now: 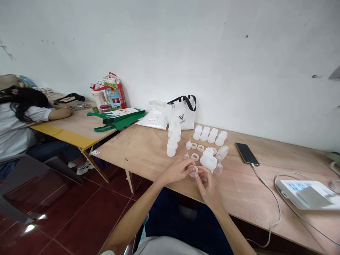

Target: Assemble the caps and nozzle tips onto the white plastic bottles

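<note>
Between my left hand (178, 171) and my right hand (208, 182) is a clear plastic ring (193, 171), pinched by the fingers of both, above the near edge of the wooden table (148, 156). Just beyond it lie several similar rings (194, 157) and small clear nipple-shaped pieces (186, 155). Frosted white bottle-like containers (208, 160) stand to the right of these, beside clear domed caps (222, 152). More frosted containers form a row (212, 134) at the back and a cluster (172, 143) on the left.
A phone (247, 153) on a charging cable and a white box-shaped device (308, 194) with cords lie to the right. Along the wall are a white tote bag (182, 113), a white plastic package (154, 117) and a green bag (119, 119). A person (23, 120) leans on another table at left.
</note>
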The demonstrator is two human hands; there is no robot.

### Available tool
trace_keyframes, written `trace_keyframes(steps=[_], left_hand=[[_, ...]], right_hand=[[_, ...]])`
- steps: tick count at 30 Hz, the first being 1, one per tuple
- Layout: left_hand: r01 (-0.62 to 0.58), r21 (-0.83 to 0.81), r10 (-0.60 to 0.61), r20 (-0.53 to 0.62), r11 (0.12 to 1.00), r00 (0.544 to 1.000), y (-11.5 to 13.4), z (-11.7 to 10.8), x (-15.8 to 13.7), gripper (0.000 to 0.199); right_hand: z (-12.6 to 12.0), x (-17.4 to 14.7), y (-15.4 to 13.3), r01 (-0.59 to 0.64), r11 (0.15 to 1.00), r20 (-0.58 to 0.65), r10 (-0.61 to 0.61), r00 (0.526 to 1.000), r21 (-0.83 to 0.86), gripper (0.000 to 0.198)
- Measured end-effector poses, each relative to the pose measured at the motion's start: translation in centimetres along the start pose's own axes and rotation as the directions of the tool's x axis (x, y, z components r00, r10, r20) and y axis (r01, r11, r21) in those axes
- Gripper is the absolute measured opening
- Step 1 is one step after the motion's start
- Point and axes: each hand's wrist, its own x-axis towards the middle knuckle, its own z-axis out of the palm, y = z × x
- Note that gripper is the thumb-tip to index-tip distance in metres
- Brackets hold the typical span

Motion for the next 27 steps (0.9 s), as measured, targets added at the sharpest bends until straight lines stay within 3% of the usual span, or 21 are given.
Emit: trace_keyframes(steps=[6,12,17,20,27], left_hand=[[0.018,-0.116,-0.015,0.025,0.993,1.000,-0.2,-0.2,0.1,0.033],[-0.012,-0.326,0.067,0.159,0.945,0.985,0.2,-0.4,-0.4,0.039],[-0.040,-0.216,0.058,0.079,0.975,0.995,-0.1,-0.2,0.0,0.037],[-0.017,-0.217,0.036,0.085,0.976,0.996,-0.4,-0.1,0.2,0.034],[0.026,-0.223,-0.044,-0.073,0.974,0.996,-0.8,-0.1,0.3,0.031]], right_hand=[[0.0,0.0,-0.2,-0.005,0.999,-0.002,0.005,1.000,-0.032,0.028],[-0.1,0.1,-0.3,-0.082,0.996,-0.073,0.084,0.994,0.038,0.031],[-0.1,0.2,0.0,-0.100,0.994,-0.078,0.103,0.992,0.047,0.031],[-0.1,0.3,0.2,-0.116,0.992,-0.062,0.119,0.991,0.048,0.028],[0.0,0.5,0.3,-0.146,0.986,-0.026,0.148,0.989,0.075,0.023]])
